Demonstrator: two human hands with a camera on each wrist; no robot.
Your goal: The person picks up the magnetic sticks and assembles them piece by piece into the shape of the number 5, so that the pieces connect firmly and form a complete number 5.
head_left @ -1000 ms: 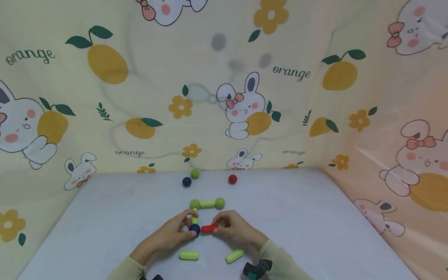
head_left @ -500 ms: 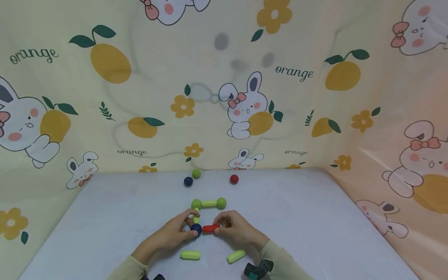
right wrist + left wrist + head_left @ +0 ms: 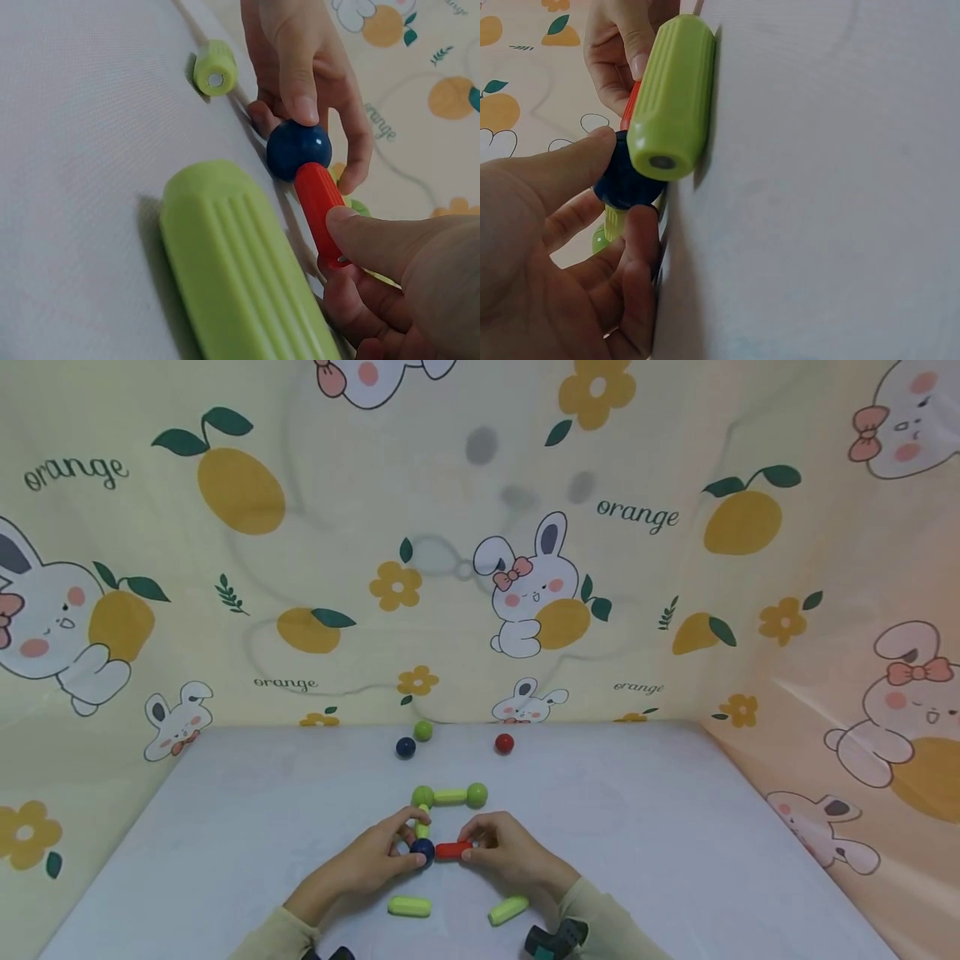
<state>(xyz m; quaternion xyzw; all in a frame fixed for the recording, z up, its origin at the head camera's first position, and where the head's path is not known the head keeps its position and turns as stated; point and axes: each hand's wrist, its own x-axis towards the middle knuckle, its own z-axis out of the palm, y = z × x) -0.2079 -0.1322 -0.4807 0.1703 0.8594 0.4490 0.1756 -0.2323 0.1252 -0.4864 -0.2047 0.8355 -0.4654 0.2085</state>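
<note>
My left hand (image 3: 375,857) holds a dark blue ball (image 3: 423,852) between thumb and fingers. A red magnetic rod (image 3: 452,851), ribbed along its side, is pinched by my right hand (image 3: 510,857). In the right wrist view the red rod (image 3: 319,199) has one end right at the blue ball (image 3: 298,150). A light green rod (image 3: 422,823), partly behind my left fingers, runs from the blue ball to a green ball (image 3: 423,796). From there another green rod (image 3: 450,797) leads right to a second green ball (image 3: 477,794).
Two loose green rods lie near me, a left one (image 3: 409,907) and an angled right one (image 3: 508,910). Toward the back of the white table (image 3: 637,827) sit a blue ball (image 3: 406,747), a green ball (image 3: 423,731) and a red ball (image 3: 505,743). Patterned cloth rises behind.
The head view has shifted slightly, so everything appears a little farther right. Both hands keep their hold on the blue ball and the red rod, almost still.
</note>
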